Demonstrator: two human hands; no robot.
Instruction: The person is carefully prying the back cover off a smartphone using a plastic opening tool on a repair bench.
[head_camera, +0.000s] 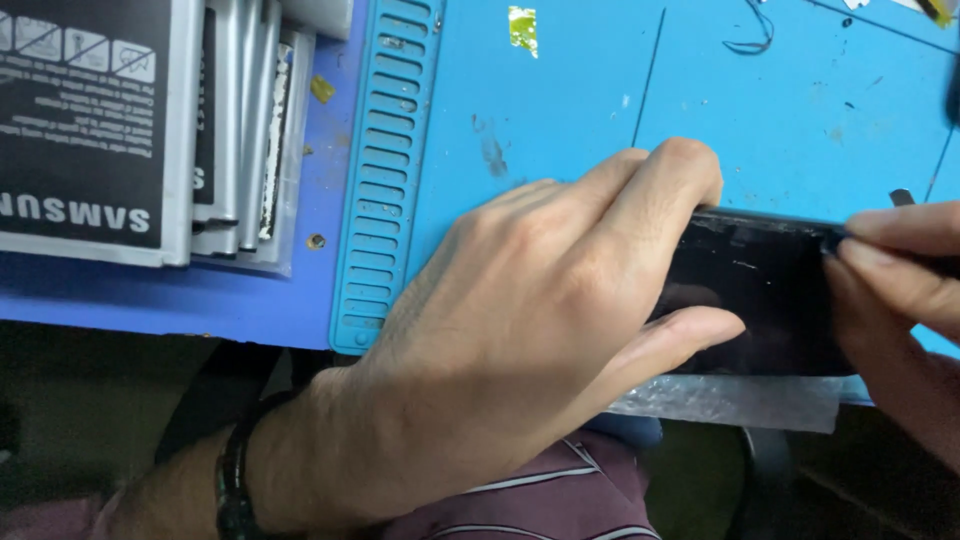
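Your left hand (530, 330) clamps the black phone (770, 300) against the blue mat (560, 110), fingers over its far edge, thumb on the glass. Its long axis runs left to right, toward your right hand (900, 300), whose fingertips pinch a thin dark tool (905, 198) at the phone's upper edge. The glass looks glossy and smudged.

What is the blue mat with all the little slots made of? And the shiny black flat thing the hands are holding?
The blue mat looks like soft matte silicone or rubber: dull, scuffed, with moulded slots. The black flat thing under the left hand looks like glossy glass, since it shows reflections; it could be plastic.
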